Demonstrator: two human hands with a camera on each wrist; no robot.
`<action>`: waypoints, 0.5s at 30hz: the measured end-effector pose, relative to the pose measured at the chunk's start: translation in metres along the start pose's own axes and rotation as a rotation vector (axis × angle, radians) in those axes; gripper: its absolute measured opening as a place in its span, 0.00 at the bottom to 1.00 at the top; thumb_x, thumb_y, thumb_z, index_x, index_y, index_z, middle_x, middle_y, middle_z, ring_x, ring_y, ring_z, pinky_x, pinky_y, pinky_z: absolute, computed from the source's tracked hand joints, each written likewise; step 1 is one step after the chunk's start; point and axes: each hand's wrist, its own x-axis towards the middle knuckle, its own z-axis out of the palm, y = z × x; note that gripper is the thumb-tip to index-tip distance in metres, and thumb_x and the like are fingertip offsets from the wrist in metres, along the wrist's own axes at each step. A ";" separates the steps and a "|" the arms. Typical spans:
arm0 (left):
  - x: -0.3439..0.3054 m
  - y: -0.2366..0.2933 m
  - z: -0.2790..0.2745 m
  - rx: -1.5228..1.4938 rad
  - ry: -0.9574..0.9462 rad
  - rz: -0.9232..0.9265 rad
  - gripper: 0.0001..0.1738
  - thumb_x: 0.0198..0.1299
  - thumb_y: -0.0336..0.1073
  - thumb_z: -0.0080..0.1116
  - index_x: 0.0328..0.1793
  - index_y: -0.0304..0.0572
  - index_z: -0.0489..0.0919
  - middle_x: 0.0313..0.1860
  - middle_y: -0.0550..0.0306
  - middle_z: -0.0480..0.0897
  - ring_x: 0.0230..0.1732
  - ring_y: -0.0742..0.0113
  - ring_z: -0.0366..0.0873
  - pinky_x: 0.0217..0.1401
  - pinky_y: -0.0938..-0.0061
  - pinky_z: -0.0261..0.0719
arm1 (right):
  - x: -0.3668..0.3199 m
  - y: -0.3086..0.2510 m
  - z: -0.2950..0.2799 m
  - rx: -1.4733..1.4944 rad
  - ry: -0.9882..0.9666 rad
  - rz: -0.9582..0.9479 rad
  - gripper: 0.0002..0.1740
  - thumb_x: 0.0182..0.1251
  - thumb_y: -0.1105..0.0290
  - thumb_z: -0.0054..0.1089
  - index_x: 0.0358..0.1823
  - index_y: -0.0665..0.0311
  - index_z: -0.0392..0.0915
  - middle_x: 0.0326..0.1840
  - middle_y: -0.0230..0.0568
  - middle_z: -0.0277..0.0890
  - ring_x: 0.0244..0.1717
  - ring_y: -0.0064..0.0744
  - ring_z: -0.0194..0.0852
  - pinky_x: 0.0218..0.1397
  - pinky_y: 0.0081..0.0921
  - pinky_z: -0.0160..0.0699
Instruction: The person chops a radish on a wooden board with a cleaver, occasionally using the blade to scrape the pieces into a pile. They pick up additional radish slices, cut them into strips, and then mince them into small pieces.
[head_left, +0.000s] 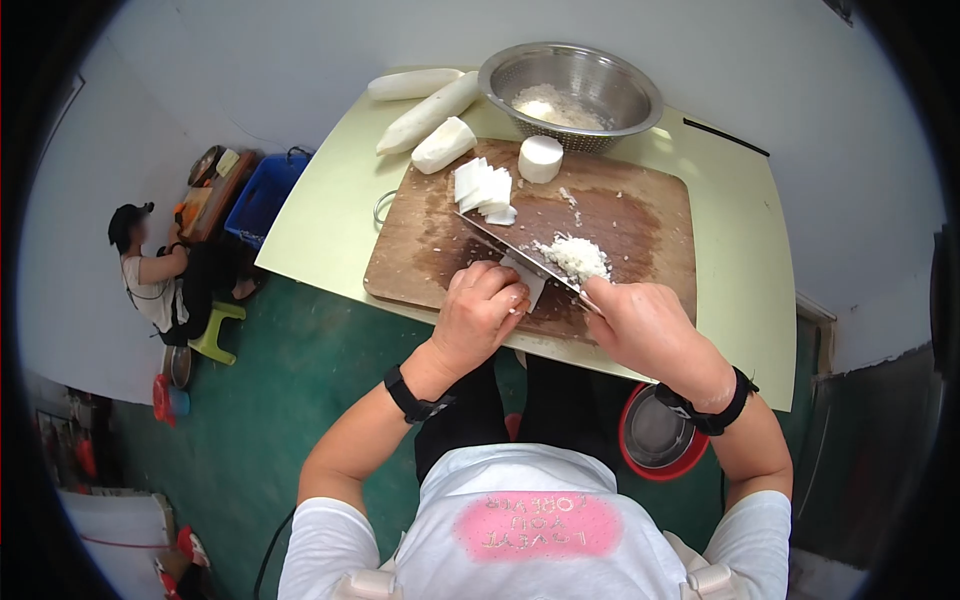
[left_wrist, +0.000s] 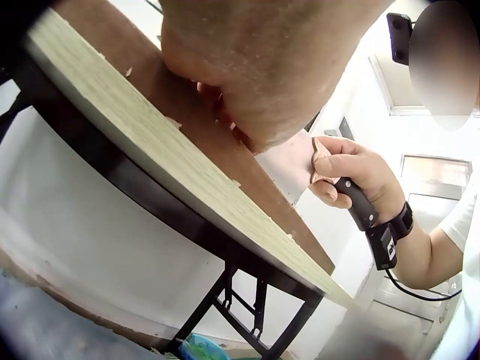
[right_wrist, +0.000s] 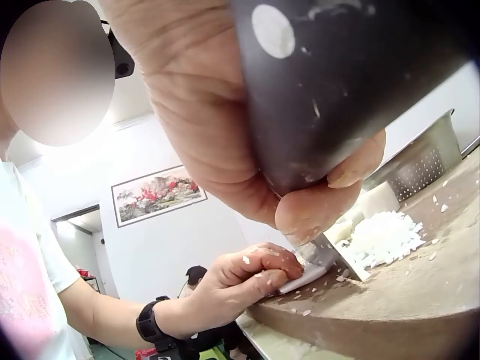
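My right hand (head_left: 648, 330) grips the black handle (right_wrist: 315, 90) of a broad knife (head_left: 520, 255), whose blade stands on the wooden board (head_left: 640, 200). With bent fingers my left hand (head_left: 476, 312) presses flat white slices (head_left: 527, 285) on the board, close beside the blade. Past the blade lies a small heap of finely chopped white bits (head_left: 578, 258). A fanned stack of white slices (head_left: 485, 190) rests near the knife's far end, and a short white chunk (head_left: 541, 159) stands upright at the board's back edge.
Peeled white radishes (head_left: 430, 113) lie at the table's back left. Behind the board a perforated metal bowl (head_left: 570, 88) holds white shreds. A red basin (head_left: 660, 432) is on the floor at right. Another person (head_left: 160, 265) sits at far left beside a blue crate (head_left: 268, 198).
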 end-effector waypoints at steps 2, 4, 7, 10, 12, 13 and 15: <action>0.000 -0.001 0.003 -0.003 0.005 -0.003 0.12 0.49 0.29 0.69 0.41 0.42 0.82 0.43 0.54 0.81 0.47 0.50 0.77 0.50 0.58 0.74 | 0.000 0.000 0.000 0.000 0.011 -0.023 0.07 0.61 0.71 0.59 0.34 0.67 0.73 0.20 0.53 0.77 0.27 0.56 0.81 0.30 0.48 0.79; 0.001 -0.002 0.004 -0.008 0.008 -0.004 0.11 0.48 0.29 0.69 0.40 0.42 0.82 0.42 0.54 0.82 0.47 0.50 0.77 0.48 0.58 0.74 | -0.004 -0.004 0.001 -0.005 0.029 -0.018 0.06 0.60 0.72 0.59 0.34 0.66 0.73 0.20 0.52 0.77 0.26 0.54 0.81 0.29 0.47 0.79; 0.001 -0.001 0.007 0.006 0.026 -0.042 0.13 0.46 0.28 0.70 0.40 0.40 0.83 0.42 0.51 0.83 0.46 0.47 0.78 0.48 0.58 0.74 | -0.010 -0.009 0.006 -0.023 0.041 -0.006 0.06 0.61 0.72 0.60 0.34 0.65 0.73 0.21 0.49 0.78 0.25 0.52 0.81 0.27 0.45 0.79; 0.003 0.000 0.009 0.026 0.042 -0.056 0.13 0.44 0.28 0.70 0.39 0.40 0.84 0.41 0.51 0.83 0.46 0.46 0.78 0.49 0.56 0.74 | -0.015 -0.011 0.011 -0.057 0.100 -0.031 0.06 0.62 0.71 0.61 0.35 0.63 0.72 0.22 0.45 0.77 0.23 0.48 0.80 0.24 0.42 0.78; 0.000 -0.001 0.010 0.030 0.014 -0.061 0.12 0.43 0.28 0.70 0.37 0.40 0.84 0.41 0.50 0.83 0.46 0.45 0.78 0.49 0.56 0.74 | -0.016 -0.013 0.014 -0.077 0.071 -0.033 0.06 0.61 0.73 0.61 0.35 0.64 0.72 0.22 0.44 0.76 0.22 0.46 0.80 0.23 0.41 0.77; -0.001 -0.002 0.010 0.057 0.014 -0.059 0.12 0.42 0.29 0.70 0.37 0.41 0.84 0.39 0.52 0.82 0.45 0.47 0.78 0.47 0.57 0.73 | -0.017 -0.013 0.013 -0.085 0.056 -0.063 0.08 0.53 0.76 0.60 0.34 0.65 0.71 0.24 0.46 0.76 0.23 0.44 0.83 0.23 0.35 0.81; 0.001 -0.002 0.012 0.091 0.044 -0.045 0.12 0.40 0.30 0.71 0.35 0.41 0.85 0.35 0.54 0.82 0.42 0.49 0.78 0.45 0.58 0.73 | -0.017 -0.012 0.009 -0.050 0.040 -0.062 0.09 0.52 0.76 0.61 0.34 0.66 0.70 0.24 0.46 0.76 0.23 0.44 0.82 0.22 0.35 0.81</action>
